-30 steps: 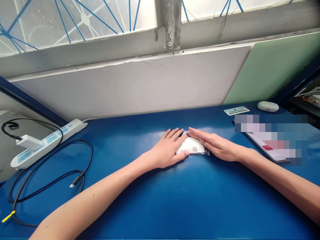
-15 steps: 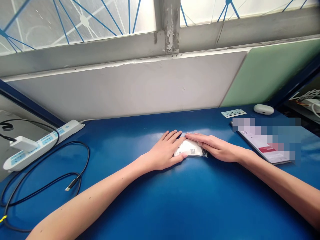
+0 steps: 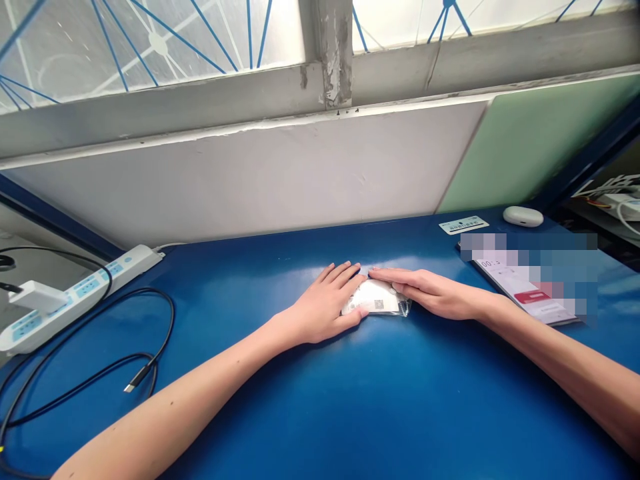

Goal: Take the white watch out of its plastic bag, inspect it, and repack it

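The white packet (image 3: pixel 379 297) lay on the tabletop (image 3: pixel 320 407) at frame centre, showing more clear wrap (image 3: pixel 405 307) at its right than a second earlier. Your left hand (image 3: pixel 327 303) spread over its left end, your right hand (image 3: pixel 433 293) met its upper right, each grip uncurled, clasping nothing; seemingly you were steadying it.

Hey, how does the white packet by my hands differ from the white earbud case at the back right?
The packet shows a dark printed square; no such mark is visible on the earbud case. The packet has a clear plastic edge, while the case looks like a smooth, rounded shell. The packet is partly covered by your left hand, whereas the case sits untouched. Both are white and rest on the blue table.
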Available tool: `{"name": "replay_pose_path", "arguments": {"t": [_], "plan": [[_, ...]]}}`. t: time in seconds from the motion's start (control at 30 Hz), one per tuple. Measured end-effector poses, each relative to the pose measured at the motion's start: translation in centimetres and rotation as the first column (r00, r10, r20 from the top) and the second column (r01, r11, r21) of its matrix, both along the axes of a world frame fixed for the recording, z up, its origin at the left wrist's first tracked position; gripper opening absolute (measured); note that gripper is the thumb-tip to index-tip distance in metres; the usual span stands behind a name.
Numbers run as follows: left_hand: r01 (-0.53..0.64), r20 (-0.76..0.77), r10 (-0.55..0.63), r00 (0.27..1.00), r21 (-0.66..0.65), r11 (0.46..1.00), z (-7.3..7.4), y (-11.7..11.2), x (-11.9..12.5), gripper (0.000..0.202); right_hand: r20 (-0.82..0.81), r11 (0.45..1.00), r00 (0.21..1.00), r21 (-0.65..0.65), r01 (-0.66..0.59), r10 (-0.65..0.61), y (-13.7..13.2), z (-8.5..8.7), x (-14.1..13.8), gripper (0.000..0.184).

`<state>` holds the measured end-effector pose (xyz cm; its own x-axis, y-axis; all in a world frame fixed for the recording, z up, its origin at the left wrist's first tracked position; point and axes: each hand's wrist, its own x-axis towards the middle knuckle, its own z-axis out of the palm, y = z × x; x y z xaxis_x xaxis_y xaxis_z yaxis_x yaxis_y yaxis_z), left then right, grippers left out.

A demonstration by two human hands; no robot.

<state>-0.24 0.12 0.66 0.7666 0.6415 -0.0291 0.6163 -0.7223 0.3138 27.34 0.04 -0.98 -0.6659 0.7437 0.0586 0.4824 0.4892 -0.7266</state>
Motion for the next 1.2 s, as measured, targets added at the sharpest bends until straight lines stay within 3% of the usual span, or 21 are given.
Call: {"name": "replay_pose_path", "arguments": {"t": [0.2, 0.33, 0.43, 0.6, 0.77, 1.0, 1.2], "plan": [[-0.013, 0.055, 0.011, 0.998, 0.033, 0.999, -0.3, -0.1, 0.0, 0.059, -0.016, 0.987, 0.999, 0.157, 0.042, -0.040, 0.2, 0.0, 0.1, 0.046], [-0.071, 0.135, 0.065, 0.989, 0.043, 0.997, -0.4, -0.2, 0.0, 0.055, -0.042, 0.933, 0.997, 0.352, 0.069, -0.058, 0.6, -0.1, 0.4, 0.034], [-0.100, 0.164, 0.086, 0.983, 0.081, 0.992, -0.4, -0.3, 0.0, 0.053, -0.041, 0.902, 0.996, 0.424, 0.084, -0.074, 0.7, -0.2, 0.2, 0.025], [-0.107, 0.158, 0.092, 0.983, 0.088, 0.990, -0.6, -0.4, 0.0, 0.049, 0.001, 0.889, 0.995, 0.449, 0.091, -0.103, 0.3, -0.1, -0.3, 0.025], [-0.118, 0.091, 0.113, 0.989, 0.051, 0.992, -0.8, -0.3, 0.0, 0.072, 0.049, 0.887, 0.992, 0.454, 0.084, -0.119, 0.0, 0.1, -0.5, 0.026], [-0.103, 0.126, 0.096, 0.987, 0.052, 0.993, -0.7, -0.2, 0.0, 0.057, 0.092, 0.889, 0.989, 0.454, 0.060, -0.114, -0.2, 0.0, -0.4, 0.034], [-0.090, 0.172, 0.077, 0.982, 0.068, 0.994, -0.5, -0.5, 0.1, 0.047, 0.019, 0.860, 0.994, 0.503, 0.086, -0.111, -0.7, -0.3, -0.5, 0.027]]}}
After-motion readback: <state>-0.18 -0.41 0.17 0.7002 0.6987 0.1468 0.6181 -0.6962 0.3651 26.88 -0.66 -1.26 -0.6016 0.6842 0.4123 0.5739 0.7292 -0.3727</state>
